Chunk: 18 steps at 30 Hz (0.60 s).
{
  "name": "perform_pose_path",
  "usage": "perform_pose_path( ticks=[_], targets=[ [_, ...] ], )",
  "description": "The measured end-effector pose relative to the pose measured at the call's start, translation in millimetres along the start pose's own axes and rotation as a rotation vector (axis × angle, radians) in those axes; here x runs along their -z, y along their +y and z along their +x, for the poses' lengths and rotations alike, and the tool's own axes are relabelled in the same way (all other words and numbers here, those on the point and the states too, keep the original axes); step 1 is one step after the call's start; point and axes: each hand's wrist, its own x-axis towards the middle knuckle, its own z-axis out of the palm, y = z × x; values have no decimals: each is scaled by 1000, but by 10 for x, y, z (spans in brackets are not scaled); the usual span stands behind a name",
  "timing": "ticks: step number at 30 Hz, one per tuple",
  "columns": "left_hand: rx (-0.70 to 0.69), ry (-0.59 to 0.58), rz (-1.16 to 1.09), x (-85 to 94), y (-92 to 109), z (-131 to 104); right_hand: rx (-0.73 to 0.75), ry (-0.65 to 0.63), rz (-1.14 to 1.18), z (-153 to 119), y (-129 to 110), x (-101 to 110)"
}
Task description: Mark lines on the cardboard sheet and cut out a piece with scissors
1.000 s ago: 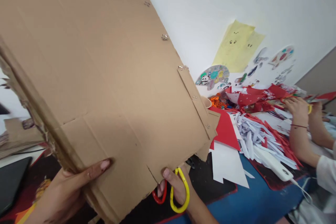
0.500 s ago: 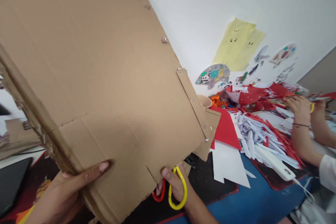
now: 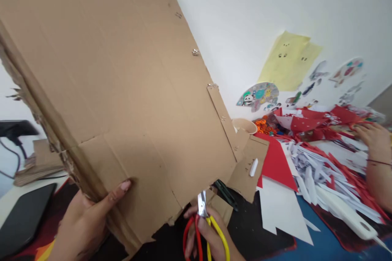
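A large cardboard sheet point(image 3: 122, 89) fills the left half of the head view, tilted upright, with staples along its right edge. My left hand point(image 3: 82, 224) grips its lower left edge, thumb flat on the front; the other fingers are behind the board. In my right hand point(image 3: 208, 228) is a pair of scissors point(image 3: 201, 206) with one red and one yellow handle. The blades point up at the board's lower edge, and their tips are at or behind that edge. A short slit shows in the cardboard just left of the scissors.
Beyond the board lie a dark green tool point(image 3: 226, 194), a cardboard piece point(image 3: 255, 159), red paper point(image 3: 277, 161), white paper point(image 3: 281, 208) and shredded strips point(image 3: 309, 159). A white glue gun point(image 3: 346, 210) lies at right near another person's hand point(image 3: 373, 134). A black tablet-like slab point(image 3: 29, 220) is at left.
My right hand has dropped below the cardboard's edge, so the scissors' blades now show. The view has shifted slightly left. The other person's arms have gone farther toward the right edge.
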Motion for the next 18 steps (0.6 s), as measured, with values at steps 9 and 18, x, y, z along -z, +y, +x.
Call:
perform_pose_path(
  ticks=[9,18],
  targets=[
    [-13,-15,-163,135,-93,259,-224,-127,-221,125,218,284],
    [-35,-46,-135,181,-92,236,-247,-172,-191,169,171,-14]
  ],
)
